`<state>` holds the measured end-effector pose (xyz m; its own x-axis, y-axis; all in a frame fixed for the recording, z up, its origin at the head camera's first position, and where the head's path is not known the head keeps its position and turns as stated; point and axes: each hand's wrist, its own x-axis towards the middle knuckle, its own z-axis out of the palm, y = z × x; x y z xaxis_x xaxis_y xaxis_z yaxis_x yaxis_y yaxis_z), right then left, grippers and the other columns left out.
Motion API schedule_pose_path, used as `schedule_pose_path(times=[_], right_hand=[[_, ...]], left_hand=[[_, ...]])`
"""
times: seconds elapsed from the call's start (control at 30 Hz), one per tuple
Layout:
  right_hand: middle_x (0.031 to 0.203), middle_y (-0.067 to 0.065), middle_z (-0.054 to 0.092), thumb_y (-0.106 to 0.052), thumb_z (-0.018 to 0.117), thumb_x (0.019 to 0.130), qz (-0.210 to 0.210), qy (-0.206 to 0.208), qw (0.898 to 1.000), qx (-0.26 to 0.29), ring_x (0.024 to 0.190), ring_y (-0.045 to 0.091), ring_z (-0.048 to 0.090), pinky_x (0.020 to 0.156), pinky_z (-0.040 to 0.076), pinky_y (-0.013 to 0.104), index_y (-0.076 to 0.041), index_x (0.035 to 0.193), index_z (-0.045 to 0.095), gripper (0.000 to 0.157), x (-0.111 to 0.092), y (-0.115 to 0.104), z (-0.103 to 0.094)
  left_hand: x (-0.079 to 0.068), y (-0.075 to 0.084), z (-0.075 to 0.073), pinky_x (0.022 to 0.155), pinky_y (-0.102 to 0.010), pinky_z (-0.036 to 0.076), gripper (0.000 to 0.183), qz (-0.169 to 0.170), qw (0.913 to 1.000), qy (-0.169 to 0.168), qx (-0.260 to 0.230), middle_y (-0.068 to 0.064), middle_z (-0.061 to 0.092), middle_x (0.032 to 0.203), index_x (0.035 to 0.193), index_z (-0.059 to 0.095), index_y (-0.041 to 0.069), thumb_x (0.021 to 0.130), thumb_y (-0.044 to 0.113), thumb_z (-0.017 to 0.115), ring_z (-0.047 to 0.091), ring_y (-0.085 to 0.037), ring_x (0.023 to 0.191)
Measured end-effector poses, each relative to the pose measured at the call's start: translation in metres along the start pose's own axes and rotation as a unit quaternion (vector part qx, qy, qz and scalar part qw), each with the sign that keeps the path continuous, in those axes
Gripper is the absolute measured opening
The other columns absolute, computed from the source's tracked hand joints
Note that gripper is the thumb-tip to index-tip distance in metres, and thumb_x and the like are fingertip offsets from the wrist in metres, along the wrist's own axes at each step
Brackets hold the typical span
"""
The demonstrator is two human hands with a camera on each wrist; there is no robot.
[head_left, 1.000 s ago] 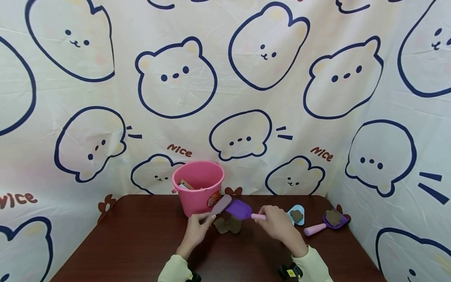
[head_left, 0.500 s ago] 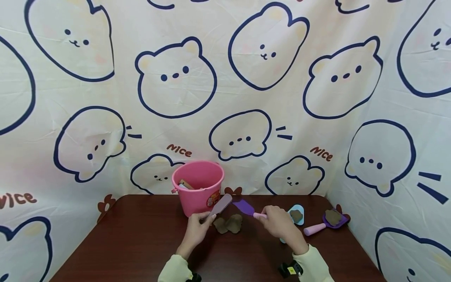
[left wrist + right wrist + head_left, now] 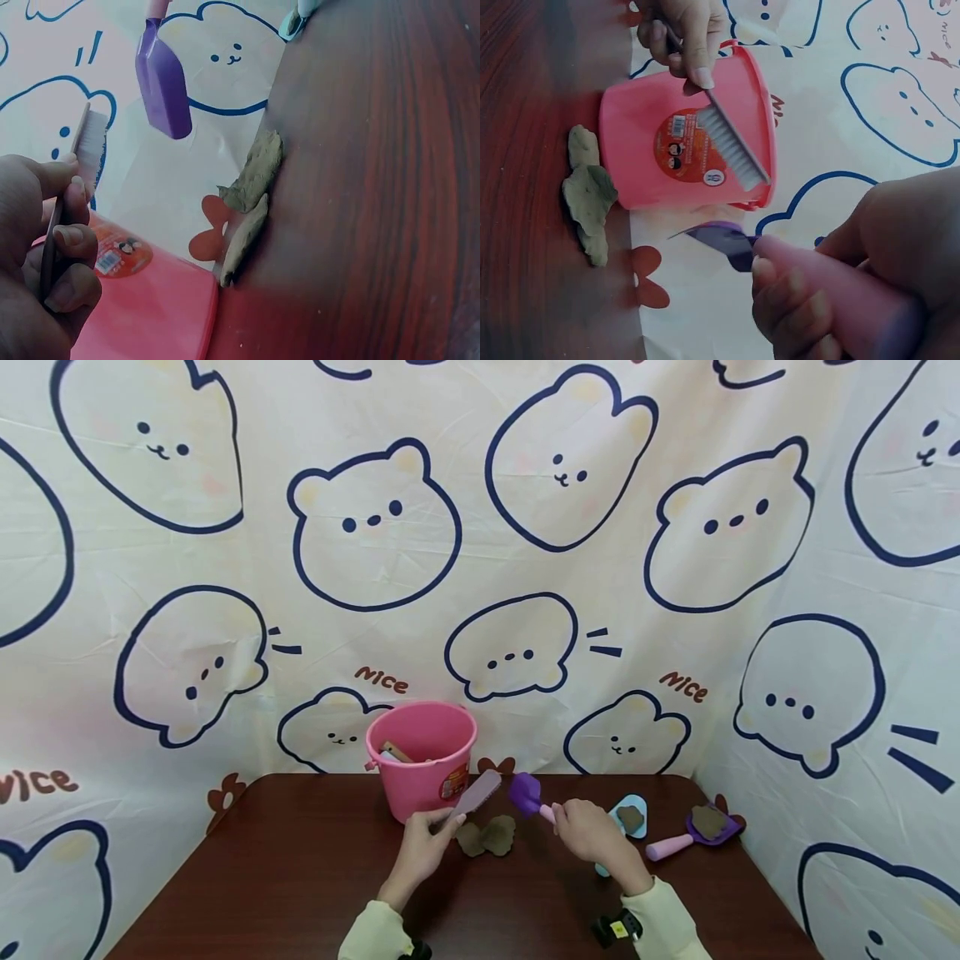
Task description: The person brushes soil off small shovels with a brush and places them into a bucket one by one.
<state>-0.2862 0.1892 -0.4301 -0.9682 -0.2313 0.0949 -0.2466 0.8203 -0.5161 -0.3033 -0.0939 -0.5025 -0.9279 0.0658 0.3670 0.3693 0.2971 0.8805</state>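
Observation:
My left hand grips a brush by its handle, beside the pink bucket. In the left wrist view the brush's white bristles face the purple blade. With my right hand I hold a toy shovel by its pink handle. The blade is raised, apart from the brush. Brown, clay-like lumps lie on the table below and between both tools. Neither tool touches them in the wrist views.
At the right, a light blue tool bears a brown lump, partly hidden by my right hand. A second purple shovel with a lump on it lies near the table's right edge. The bucket holds some light-coloured items. A printed cloth hangs behind.
The shovel's blade has swung right, away from the brush and lumps, and turned from broadside to pointing up and away. The brush has shifted slightly right. The lumps lie still.

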Motion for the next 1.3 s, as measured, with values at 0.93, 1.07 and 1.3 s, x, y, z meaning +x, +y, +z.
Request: schedule_pose_path(times=[0.93,1.07,1.3], right_hand=[[0.06,0.0,0.053,-0.032,0.061,0.103,-0.04,-0.084,0.986,0.135,0.045,0.011,0.05,0.044,0.047,0.026,-0.002,0.097,0.067,0.032,0.013,0.008,0.023],[0.06,0.001,0.052,-0.034,0.062,0.102,-0.047,-0.088,0.986,0.137,0.044,0.012,0.05,0.045,0.048,0.027,-0.002,0.1,0.067,0.032,0.012,0.005,0.025],[0.057,-0.002,0.049,-0.034,0.058,0.104,-0.064,-0.094,0.984,0.138,0.042,0.011,0.048,0.043,0.045,0.024,-0.003,0.095,0.066,0.033,0.012,0.004,0.029]], left_hand=[[-0.002,0.016,0.017,0.057,-0.02,0.038,0.021,0.031,0.9993,-0.006,-0.02,-0.001,0.065,0.079,0.105,0.078,0.008,0.098,0.025,0.07,0.051,-0.007,0.066],[-0.006,0.023,0.02,0.064,-0.02,0.044,0.025,0.026,0.9993,-0.02,-0.016,-0.005,0.073,0.092,0.112,0.077,0.006,0.098,0.026,0.069,0.058,-0.012,0.076],[-0.005,0.017,0.027,0.067,-0.021,0.046,0.029,0.03,0.9986,-0.039,-0.02,-0.015,0.073,0.099,0.114,0.076,0.007,0.099,0.03,0.068,0.061,-0.015,0.082]])
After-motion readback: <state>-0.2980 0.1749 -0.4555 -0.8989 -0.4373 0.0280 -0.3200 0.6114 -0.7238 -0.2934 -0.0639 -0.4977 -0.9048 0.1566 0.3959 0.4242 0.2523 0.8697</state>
